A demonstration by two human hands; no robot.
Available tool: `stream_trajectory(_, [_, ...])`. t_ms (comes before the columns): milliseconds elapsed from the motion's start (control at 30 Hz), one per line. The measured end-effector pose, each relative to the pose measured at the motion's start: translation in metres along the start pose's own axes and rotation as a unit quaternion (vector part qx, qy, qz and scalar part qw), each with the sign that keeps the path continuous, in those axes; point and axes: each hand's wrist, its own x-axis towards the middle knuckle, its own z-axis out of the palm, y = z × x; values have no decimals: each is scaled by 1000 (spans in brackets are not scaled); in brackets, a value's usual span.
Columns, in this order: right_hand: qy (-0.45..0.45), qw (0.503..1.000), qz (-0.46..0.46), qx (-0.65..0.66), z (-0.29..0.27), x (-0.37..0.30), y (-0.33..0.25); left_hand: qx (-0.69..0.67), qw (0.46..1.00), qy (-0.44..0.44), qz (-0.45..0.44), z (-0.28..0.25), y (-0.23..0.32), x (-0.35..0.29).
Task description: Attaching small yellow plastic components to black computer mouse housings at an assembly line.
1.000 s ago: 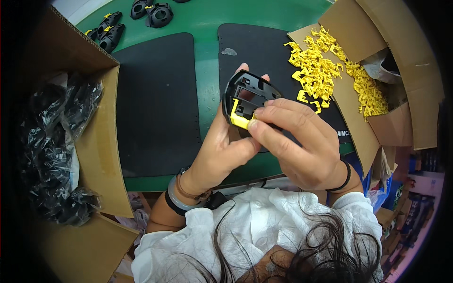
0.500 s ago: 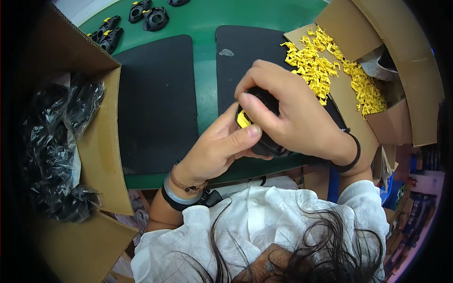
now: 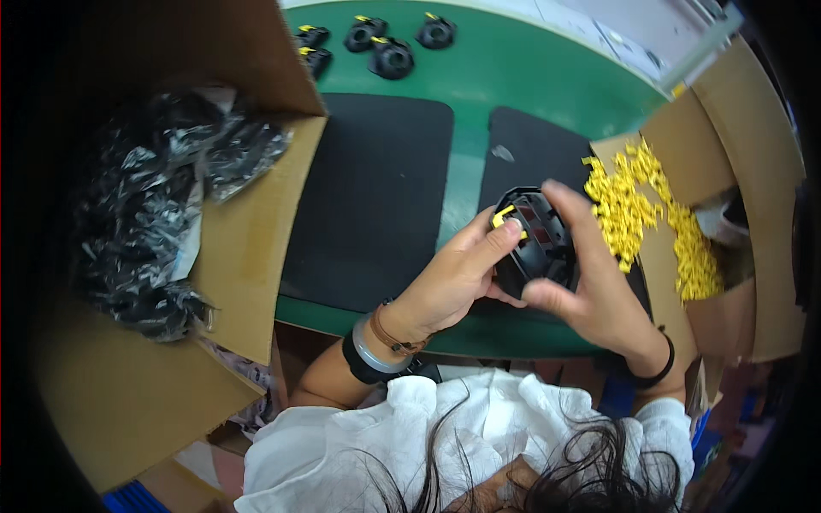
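A black plastic housing is held up between my two hands over the front edge of the right-hand mat. Its hollow inner side, with ribs and reddish-brown patches, faces up. My left hand grips its left side, the thumb pressing by a yellow plastic clip set at the rim. Around the opposite side curves my right hand, its fingertips at the far edge and its thumb at the near one. The left fingers under the housing are mostly hidden.
Many loose yellow clips are heaped on cardboard at the right, by an open carton. Several black housings with yellow clips stand on the far green table. A left carton holds bagged black parts. Dark mats cover part of the table.
The right hand has opened out from over the housing to its right side, exposing the inner face. The view has shifted, so the table and cartons sit differently in the picture.
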Motion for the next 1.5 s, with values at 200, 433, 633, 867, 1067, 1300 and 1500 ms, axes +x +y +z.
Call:
stream_trajectory(200, [1, 1000, 28, -7, 7, 82, 69, 52, 968, 228, 92, 6, 3, 2])
stream_trajectory(433, [56, 966, -245, -66, 64, 187, -23, 162, 907, 229, 314, -31, 2, 0])
stream_trajectory(633, [22, 938, -344, 37, 132, 219, -141, 546, 475, 505, 470, -23, 18, -97])
stream_trajectory(867, [-136, 919, -369, -27, 226, 325, -217, 499, 267, 726, 391, -53, 24, -175])
stream_trajectory(1067, [-242, 888, -326, -215, 276, 345, -238, 334, 378, 718, 480, -88, 34, -190])
stream_trajectory(1300, [-309, 860, -329, -238, 286, 355, -220, 269, 407, 690, 535, -80, 50, -188])
stream_trajectory(1500, [-331, 832, -356, -268, 273, 338, -182, 318, 457, 660, 504, -76, 21, -165])
